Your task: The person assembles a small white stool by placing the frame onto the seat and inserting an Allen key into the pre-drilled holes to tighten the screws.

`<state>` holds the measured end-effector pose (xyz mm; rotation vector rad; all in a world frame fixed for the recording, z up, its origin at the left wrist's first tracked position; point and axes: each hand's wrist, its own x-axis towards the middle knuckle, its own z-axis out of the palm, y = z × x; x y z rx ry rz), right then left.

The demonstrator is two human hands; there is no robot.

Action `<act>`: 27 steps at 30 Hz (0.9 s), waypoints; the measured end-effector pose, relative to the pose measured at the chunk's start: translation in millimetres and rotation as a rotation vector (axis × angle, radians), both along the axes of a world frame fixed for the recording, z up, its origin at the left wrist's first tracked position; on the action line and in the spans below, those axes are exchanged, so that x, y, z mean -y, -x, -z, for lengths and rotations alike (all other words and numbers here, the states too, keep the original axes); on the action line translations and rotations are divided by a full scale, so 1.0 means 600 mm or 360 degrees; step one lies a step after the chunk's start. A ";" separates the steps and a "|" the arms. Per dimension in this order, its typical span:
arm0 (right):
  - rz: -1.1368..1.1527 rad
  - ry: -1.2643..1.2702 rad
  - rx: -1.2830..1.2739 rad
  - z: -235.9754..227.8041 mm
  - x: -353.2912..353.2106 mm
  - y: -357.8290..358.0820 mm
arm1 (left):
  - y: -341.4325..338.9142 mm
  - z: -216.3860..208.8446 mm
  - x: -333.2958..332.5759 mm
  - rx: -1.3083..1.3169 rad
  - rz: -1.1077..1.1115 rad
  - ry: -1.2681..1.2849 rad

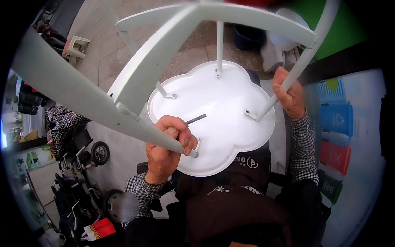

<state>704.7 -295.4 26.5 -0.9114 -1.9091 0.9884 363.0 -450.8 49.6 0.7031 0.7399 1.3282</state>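
Looming closest, the near leg (82, 99) and a curved crossbar (156, 57) hang over the left fingers like a big lever, so one bump up there could yank everything. That leg runs down into the left hand (163, 155), whose fingers are curled tight around its end and also seem to trap a thin dark rod (196, 119). Two jobs for one fist: that's the weak spot imo. Right hand (292, 96) has its fingers wrapped around the far leg (306, 57), and if the two hands pull unevenly the frame could twist. Just below, between both sets of fingers, the white scalloped top (214, 103) sits underside up over the lap; a slipping rod might scratch it. Can't tell if the near leg is fastened to the metal tab (199, 142) beside the left fingers; if not, it could slide out of line. Further left of those fingers there's a wheeled frame (100, 152) on the paved floor (105, 123), where dropped hardware might roll.
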 end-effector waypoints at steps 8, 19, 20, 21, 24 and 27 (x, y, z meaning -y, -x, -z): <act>0.0121 0.0177 0.0151 0.042 -0.022 0.026 | -0.029 0.071 0.012 -0.0131 -0.0151 0.0100; 0.0383 -0.0052 0.0041 0.035 0.000 0.021 | -0.038 0.090 0.017 -0.0133 -0.0216 0.0064; 0.0540 -0.0209 -0.0115 0.025 0.006 0.024 | -0.039 0.091 0.016 -0.0138 -0.0215 0.0064; 0.0684 -0.0361 -0.0285 0.016 0.011 0.030 | -0.040 0.091 0.016 -0.0154 -0.0228 0.0064; 0.0640 -0.0614 -0.0615 -0.010 0.032 0.046 | -0.042 0.098 0.029 -0.0217 -0.0296 0.0086; 0.0415 -0.0494 -0.0161 -0.003 0.064 0.118 | -0.043 0.099 0.031 -0.0227 -0.0297 0.0089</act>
